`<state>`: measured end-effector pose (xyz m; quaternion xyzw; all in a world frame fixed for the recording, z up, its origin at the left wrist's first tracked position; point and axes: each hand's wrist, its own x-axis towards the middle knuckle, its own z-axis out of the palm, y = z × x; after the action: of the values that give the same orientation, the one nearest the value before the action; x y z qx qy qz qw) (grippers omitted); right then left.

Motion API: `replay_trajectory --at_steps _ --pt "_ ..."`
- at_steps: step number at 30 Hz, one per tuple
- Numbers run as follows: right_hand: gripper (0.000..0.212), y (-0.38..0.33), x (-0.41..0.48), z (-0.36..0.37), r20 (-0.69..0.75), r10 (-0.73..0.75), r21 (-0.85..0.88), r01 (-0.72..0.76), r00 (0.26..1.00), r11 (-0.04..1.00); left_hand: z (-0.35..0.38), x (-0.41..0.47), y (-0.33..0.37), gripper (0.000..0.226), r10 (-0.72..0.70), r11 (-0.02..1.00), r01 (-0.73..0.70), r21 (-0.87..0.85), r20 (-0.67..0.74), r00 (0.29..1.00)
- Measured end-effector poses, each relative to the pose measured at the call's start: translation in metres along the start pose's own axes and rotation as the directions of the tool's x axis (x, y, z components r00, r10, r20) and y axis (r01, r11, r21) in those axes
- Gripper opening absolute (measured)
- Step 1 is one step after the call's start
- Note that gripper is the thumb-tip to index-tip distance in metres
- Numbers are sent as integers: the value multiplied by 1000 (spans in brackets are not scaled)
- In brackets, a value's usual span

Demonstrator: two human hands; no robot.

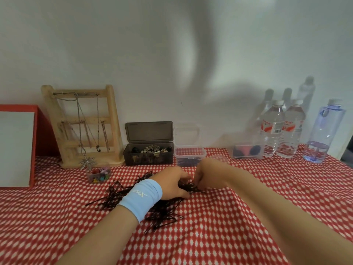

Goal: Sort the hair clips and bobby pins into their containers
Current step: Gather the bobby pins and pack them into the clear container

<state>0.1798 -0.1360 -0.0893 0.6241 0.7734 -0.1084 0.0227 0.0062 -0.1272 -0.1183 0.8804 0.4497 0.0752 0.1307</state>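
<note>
Head view: left hand (172,185) and right hand (206,175) fingers curl around thin black wire bobby pins (162,213). These tangle on red diamond-print cloth (219,226).

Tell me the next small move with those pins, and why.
Probably lift the gathered bunch and drop it into the clear box just behind. The left hand and right hand both pinch bobby pins at the pile's far edge, the box's lid stands open, and dark pins seem to lie inside already.
</note>
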Motion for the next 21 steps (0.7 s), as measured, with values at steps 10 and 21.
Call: replay_trajectory --at_steps 10,21 --pt "51 -22 -10 9 103 -245 49 241 964 969 -7 -12 -18 45 -104 986 94 139 71 992" --pt "43 -41 4 7 120 -175 -150 193 977 970 -6 -28 -28 80 -113 992 109 -65 -66 991"
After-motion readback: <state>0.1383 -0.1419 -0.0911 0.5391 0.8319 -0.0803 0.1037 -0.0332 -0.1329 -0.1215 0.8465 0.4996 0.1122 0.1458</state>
